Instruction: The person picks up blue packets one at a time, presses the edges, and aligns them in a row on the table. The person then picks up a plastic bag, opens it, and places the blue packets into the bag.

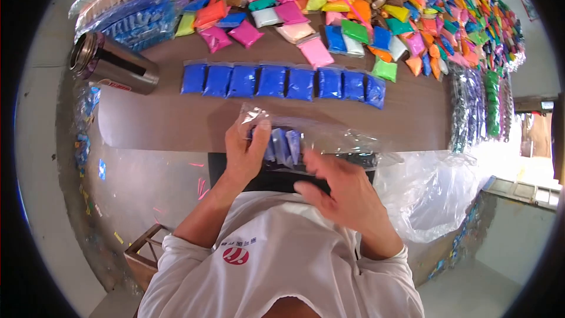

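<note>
At the table's front edge, my left hand (247,150) pinches one end of a clear plastic bag (347,140), its thumb pressed on the film. Inside the bag, several blue packets (282,146) stand side by side near my left fingers. My right hand (344,191) is beside the bag's other part, fingers and thumb apart, slightly blurred; I see nothing in its grasp. Beyond both hands, a row of flat blue packets (272,81) lies across the brown table (194,126).
A heap of multicoloured packets (353,0) covers the back of the table. A metal flask (120,65) lies at the left by bagged blue packets (144,23). Long filled strips (471,109) hang at the right edge, above a large clear plastic sheet (429,194).
</note>
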A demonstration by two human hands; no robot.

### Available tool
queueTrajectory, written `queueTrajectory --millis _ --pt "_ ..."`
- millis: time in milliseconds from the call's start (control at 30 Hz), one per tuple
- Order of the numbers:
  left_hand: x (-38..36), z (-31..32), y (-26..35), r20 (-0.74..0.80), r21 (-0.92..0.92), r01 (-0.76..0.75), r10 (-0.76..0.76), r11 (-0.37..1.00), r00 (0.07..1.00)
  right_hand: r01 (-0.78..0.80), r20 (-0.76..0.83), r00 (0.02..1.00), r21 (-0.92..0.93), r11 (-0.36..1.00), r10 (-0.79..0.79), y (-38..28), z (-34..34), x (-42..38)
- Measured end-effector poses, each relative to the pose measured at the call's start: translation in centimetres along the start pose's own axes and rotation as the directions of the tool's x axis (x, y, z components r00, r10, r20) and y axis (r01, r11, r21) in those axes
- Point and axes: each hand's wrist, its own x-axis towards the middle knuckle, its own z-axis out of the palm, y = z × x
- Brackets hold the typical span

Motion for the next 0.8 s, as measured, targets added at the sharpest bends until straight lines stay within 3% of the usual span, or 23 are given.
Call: queueTrajectory --millis 33,133,167,233,267,467,733,800 --pt "0.0 0.2 -0.3 0.002 -0.003 -0.01 0.01 1.0 1.0 0.027 0.069 0.997 0.102 0.994 -0.034 -0.5 -1.3 -0.7" --pt "-0.1 0.7 0.4 -0.04 -0.086 0.02 -0.024 0.996 0.999 0.286 -0.065 0.958 0.288 0.914 -0.279 -0.6 -5.8 -3.5" --pt "-0.1 0.8 0.8 -0.047 -0.141 0.047 -0.054 0.989 0.997 0.187 -0.303 0.951 0.401 0.897 -0.063 -1.4 -6.1 -3.5" --pt "-0.1 0.5 0.7 -0.011 -0.091 0.033 -0.034 0.995 0.999 -0.041 -0.5 0.851 0.242 0.969 0.161 -0.4 -7.9 -2.2" --pt "0.0 0.3 0.6 0.006 -0.067 0.024 -0.024 0.997 1.0 -0.202 -0.503 0.853 -0.07 0.977 0.14 2.1 -10.1 -0.2" --pt "0.0 0.1 1.0 0.01 -0.044 0.043 -0.043 0.998 0.999 -0.323 -0.35 0.914 -0.316 0.892 0.207 12.4 -11.5 4.5" --pt "0.1 0.3 1.3 -0.003 -0.069 0.036 -0.036 0.997 0.999 -0.343 -0.321 0.925 -0.482 0.806 0.203 13.6 -11.2 5.2" --pt "0.1 0.3 1.2 -0.006 -0.058 0.041 -0.041 0.997 0.999 -0.4 -0.281 0.912 -0.459 0.793 0.298 13.3 -11.6 5.3"
